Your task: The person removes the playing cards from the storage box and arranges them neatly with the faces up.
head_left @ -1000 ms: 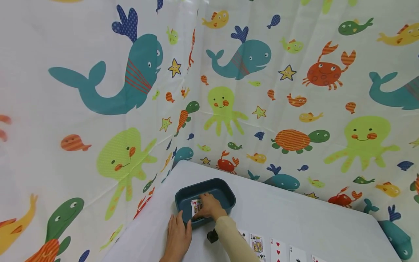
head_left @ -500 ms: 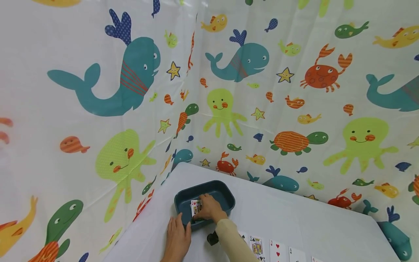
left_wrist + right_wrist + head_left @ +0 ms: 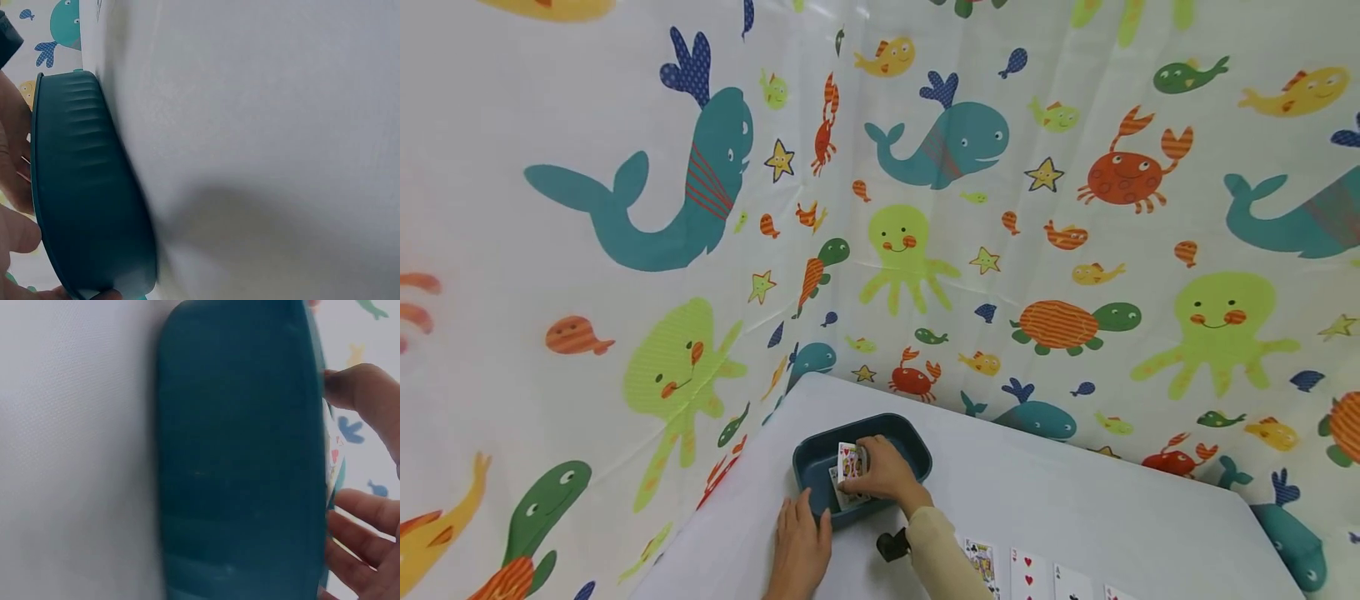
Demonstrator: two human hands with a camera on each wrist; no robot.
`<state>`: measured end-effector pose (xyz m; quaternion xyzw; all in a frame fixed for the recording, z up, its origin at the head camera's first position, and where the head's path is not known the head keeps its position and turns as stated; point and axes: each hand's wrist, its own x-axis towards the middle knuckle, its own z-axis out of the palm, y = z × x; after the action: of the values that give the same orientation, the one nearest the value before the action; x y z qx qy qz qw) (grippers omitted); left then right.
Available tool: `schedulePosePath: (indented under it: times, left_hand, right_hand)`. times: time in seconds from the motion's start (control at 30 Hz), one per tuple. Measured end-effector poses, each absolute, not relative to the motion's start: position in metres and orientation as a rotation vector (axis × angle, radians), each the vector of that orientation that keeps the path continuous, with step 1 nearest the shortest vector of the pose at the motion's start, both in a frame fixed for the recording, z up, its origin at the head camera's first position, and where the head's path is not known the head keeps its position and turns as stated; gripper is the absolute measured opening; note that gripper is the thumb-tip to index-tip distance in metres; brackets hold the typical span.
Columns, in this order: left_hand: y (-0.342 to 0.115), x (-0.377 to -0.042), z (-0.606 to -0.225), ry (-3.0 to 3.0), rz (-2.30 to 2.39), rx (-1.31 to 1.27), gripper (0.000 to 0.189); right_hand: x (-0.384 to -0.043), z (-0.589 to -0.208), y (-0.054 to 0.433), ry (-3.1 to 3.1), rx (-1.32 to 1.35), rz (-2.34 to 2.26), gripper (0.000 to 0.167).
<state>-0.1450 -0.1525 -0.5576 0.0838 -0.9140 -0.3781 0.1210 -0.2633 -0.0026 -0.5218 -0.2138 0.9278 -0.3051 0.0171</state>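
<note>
In the head view a dark teal plastic bin stands on the white table. My right hand reaches into it and pinches a face playing card between thumb and fingers, tilted up. Below that, more cards lie in the bin, partly covered. My left hand rests against the bin's near left corner, fingers extended. The left wrist view has the left thumb touching the rim. In the right wrist view, a strip of card shows past the rim between the right thumb and fingers.
To the right, a row of face-up cards lies on the table: a king, a three of hearts, an ace and another card. A black camera sits at the right wrist. A sea-animal curtain hangs behind the table.
The right hand has lifted a card up from the others in the bin, uncovering more of those beneath. The left hand stays at the bin's corner. The head view has shifted slightly.
</note>
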Motion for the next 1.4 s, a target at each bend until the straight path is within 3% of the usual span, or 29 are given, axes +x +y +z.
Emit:
schedulePosePath:
  times: [0.8,1.4]
  left_hand:
    - [-0.156,-0.143,-0.559,-2.604,-1.075,0.185,0.051]
    - [-0.155,-0.144,-0.554,-2.627,-1.106,0.188,0.053]
  right_hand:
    - [-0.230,-0.483,0.034,2.893,-0.767,-1.298,0.083]
    - [-0.179,-0.462,0.075,2.926,-0.749,-1.463,0.084]
